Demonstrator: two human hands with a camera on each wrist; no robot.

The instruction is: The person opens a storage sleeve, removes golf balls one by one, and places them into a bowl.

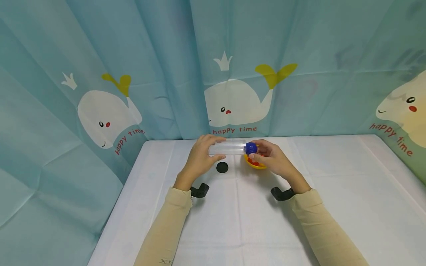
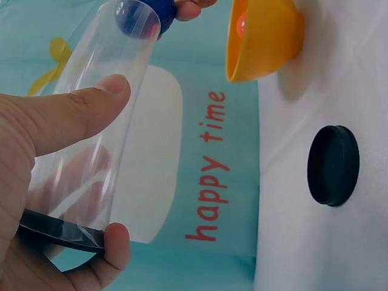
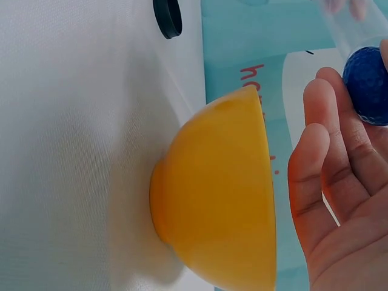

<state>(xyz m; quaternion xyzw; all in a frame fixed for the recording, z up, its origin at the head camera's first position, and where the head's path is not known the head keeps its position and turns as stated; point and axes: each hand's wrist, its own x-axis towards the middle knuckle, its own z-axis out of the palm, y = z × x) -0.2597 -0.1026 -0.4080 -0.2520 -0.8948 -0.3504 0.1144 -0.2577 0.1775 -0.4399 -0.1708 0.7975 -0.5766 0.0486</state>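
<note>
My left hand (image 1: 198, 159) grips a clear plastic tube (image 1: 229, 148), thumb on the near side and fingers around the far side. In the left wrist view a black cap (image 2: 63, 231) closes the tube's lower end. A dimpled blue ball (image 1: 251, 148), like a golf ball, is at the tube's open end. My right hand (image 1: 275, 159) pinches this ball; in the right wrist view its other fingers (image 3: 310, 151) are loosely bent. Whether the ball is partly inside the rim is hard to tell. Below the right hand stands a yellow bowl (image 3: 212, 188), with something orange-red (image 2: 241, 25) inside.
On the white-covered table (image 1: 233, 221), a round black lid (image 1: 222, 167) lies left of the bowl, below the tube. A blue curtain (image 1: 166, 74) with printed whales hangs along the table's back edge. Black camera mounts (image 1: 282, 194) stick out from both wrists.
</note>
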